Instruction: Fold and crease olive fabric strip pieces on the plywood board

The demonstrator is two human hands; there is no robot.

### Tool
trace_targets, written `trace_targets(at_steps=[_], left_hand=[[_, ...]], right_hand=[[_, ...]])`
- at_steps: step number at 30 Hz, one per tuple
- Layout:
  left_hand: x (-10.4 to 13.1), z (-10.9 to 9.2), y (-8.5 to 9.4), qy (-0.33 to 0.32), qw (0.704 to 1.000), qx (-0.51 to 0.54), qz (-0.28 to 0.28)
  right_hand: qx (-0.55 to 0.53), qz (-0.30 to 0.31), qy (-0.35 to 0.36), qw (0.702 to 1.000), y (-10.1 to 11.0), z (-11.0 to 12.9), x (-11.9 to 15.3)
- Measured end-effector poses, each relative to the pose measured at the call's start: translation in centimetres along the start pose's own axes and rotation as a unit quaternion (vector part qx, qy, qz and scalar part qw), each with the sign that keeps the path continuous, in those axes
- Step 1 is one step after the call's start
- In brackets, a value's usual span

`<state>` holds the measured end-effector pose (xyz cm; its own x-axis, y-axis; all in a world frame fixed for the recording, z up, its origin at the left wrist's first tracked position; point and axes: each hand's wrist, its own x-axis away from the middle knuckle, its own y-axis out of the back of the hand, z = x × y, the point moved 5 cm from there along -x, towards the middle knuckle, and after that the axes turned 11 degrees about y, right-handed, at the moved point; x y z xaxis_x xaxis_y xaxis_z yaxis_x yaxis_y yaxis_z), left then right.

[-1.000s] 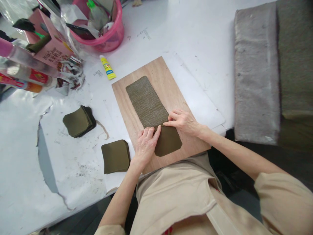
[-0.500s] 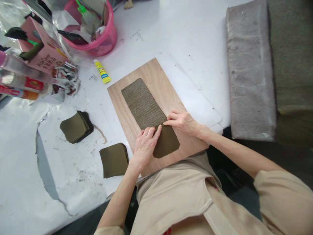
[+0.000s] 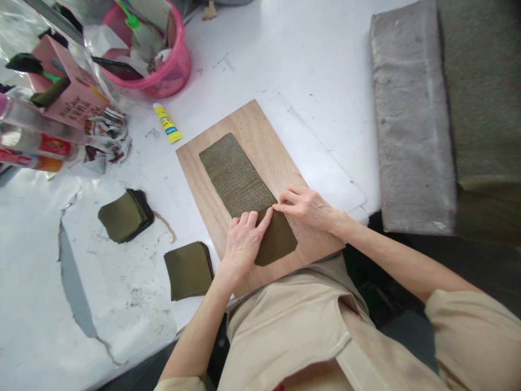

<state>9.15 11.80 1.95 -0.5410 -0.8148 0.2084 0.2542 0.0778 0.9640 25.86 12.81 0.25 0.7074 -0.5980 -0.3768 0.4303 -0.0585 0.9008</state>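
A long olive-grey fabric piece (image 3: 238, 175) with a rough surface lies on a wooden board (image 3: 250, 117). At its near end is a smooth, darker olive piece (image 3: 277, 241) with cut corners, and the two meet along one line. Across the left part of that line lies my left hand (image 3: 245, 239), fingers flat and pressing, the index finger reaching along the edge. My right hand (image 3: 305, 206) is closed at the line's right end, thumb and index finger pinching the smooth piece's corner. Its other fingers are curled.
Two stacks of olive pieces, a farther stack (image 3: 125, 216) and a nearer stack (image 3: 188, 270), lie left of the board. A yellow glue tube (image 3: 167, 124) lies beyond it. Back left stand a pink basket (image 3: 181, 68) and a pink box (image 3: 75, 95). A grey padded block (image 3: 413, 119) is at right.
My left index finger has shifted slightly right along the joining line, closer to my right fingertips. The whole view has drifted a little; the pieces keep their places on the board.
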Motion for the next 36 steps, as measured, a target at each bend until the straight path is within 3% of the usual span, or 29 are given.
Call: trace_targets(at_steps=[4, 10, 14, 19, 22, 25, 30, 33, 36], left_hand=[[-0.5, -0.3, 0.3, 0.014, 1.000, -0.018, 0.004], [0.1, -0.2, -0.2, 0.035, 0.999, -0.002, -0.024], [1.7, 0.7, -1.3, 0.067, 0.992, 0.067, -0.080], [4.2, 2.4, -2.5, 0.133, 0.972, 0.129, -0.142], [5.3, 3.3, -2.7, 0.175, 0.959, 0.153, -0.161], [5.6, 3.6, -2.3, 0.189, 0.949, 0.178, -0.181], [3.7, 2.5, -1.0, 0.152, 0.939, 0.223, -0.215], [2.2, 1.5, -0.4, 0.110, 0.944, 0.236, -0.200], [1.3, 0.9, -0.6, 0.076, 0.955, 0.230, -0.169]], right_hand=[[-0.030, -0.010, -0.028, 0.999, 0.2, -0.2, 0.8], [-0.070, -0.079, -0.130, 0.986, 0.4, 0.2, 0.4], [-0.054, -0.023, -0.110, 0.992, -0.2, 1.5, -1.4], [-0.032, 0.072, -0.141, 0.987, -0.1, 1.0, -3.3], [-0.040, 0.134, -0.142, 0.980, 0.1, 0.7, -4.4], [-0.018, 0.152, -0.128, 0.980, 0.5, 1.2, -5.2], [0.032, 0.099, -0.068, 0.992, 1.3, 3.2, -4.9], [-0.092, 0.022, -0.079, 0.992, 1.6, 3.6, -3.6], [-0.254, -0.046, -0.176, 0.950, 0.8, 2.5, -1.8]])
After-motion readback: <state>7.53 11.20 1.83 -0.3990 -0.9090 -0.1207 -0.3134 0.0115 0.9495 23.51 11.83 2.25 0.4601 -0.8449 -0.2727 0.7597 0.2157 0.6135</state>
